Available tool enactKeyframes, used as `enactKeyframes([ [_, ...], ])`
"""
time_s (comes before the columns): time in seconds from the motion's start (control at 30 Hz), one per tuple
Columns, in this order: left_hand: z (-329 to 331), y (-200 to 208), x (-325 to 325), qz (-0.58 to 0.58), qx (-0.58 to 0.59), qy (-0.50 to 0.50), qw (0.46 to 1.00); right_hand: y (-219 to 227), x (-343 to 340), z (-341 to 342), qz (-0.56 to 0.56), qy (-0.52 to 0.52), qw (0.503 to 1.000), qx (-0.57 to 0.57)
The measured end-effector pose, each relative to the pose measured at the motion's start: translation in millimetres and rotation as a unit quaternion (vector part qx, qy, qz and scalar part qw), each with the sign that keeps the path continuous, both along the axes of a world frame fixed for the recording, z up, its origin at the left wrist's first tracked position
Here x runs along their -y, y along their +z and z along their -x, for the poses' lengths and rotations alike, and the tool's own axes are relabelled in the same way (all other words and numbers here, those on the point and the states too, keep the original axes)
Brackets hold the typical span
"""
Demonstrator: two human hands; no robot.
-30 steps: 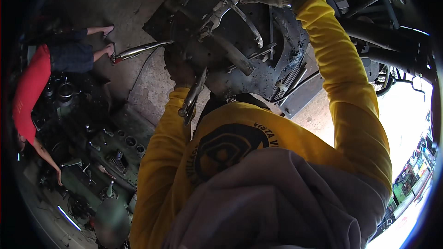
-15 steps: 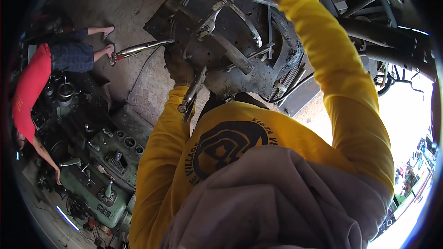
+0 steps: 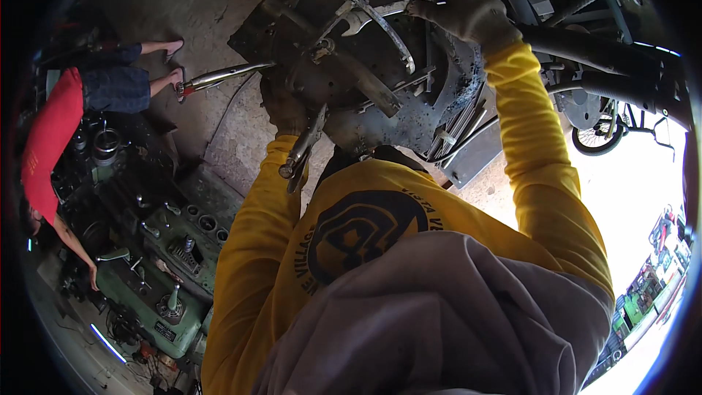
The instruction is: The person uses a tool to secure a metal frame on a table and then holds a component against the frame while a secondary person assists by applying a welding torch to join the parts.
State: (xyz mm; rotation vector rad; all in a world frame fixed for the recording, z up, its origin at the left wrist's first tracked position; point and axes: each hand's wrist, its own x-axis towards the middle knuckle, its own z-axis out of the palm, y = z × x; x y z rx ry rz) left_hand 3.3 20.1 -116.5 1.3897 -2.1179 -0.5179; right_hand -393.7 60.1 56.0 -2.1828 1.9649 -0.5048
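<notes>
My gloved right hand (image 3: 468, 11) is closed on the handle end of a silver wrench (image 3: 360, 23). The wrench lies across a curved metal strip above a dark round steel plate with holes (image 3: 338, 88). A bolt and nut (image 3: 322, 48) stand near the plate's middle, beside a flat crossbar (image 3: 369, 88). My gloved left hand (image 3: 284, 108) is at the plate's near left edge, its fingers lost in shadow. Locking pliers (image 3: 304, 145) sit over that wrist, and a second pair of locking pliers (image 3: 227, 74) juts out leftward from the plate's edge.
On the left, a person in a red shirt (image 3: 53, 139) leans over a green machine with levers (image 3: 157, 314). Metal rods (image 3: 457, 132) lie right of the plate. Dark pipes and frames (image 3: 585, 47) crowd the upper right, with a bicycle wheel (image 3: 598, 135) beyond.
My right hand has moved right and nearer, swinging the wrench's handle to the right. The wrench's head has shifted off the central bolt. My left hand stays in place.
</notes>
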Motion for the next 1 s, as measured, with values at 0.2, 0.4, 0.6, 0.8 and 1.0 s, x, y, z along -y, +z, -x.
enactKeyframes([
  [0.2,8.4,11.2,-2.7,0.033,-0.065,-0.012,0.997,16.8,43.9,-4.8,0.047,0.076,0.994,-0.057],
  [0.4,2.4,-6.3,-2.7,-0.083,-0.209,0.048,0.973,17.8,87.7,-14.5,0.122,0.181,0.976,0.003],
  [0.6,30.3,31.0,-11.3,-0.286,-0.408,0.199,0.844,47.8,113.9,-27.0,-0.09,0.195,0.954,-0.209],
  [0.8,22.7,20.6,-9.4,-0.206,-0.299,0.146,0.92,31.2,110.4,-8.1,0.225,0.214,0.934,-0.176],
  [1.0,14.0,12.1,-6.9,-0.166,-0.283,0.109,0.938,49.2,119.8,-40.9,0.021,0.234,0.944,-0.234],
])
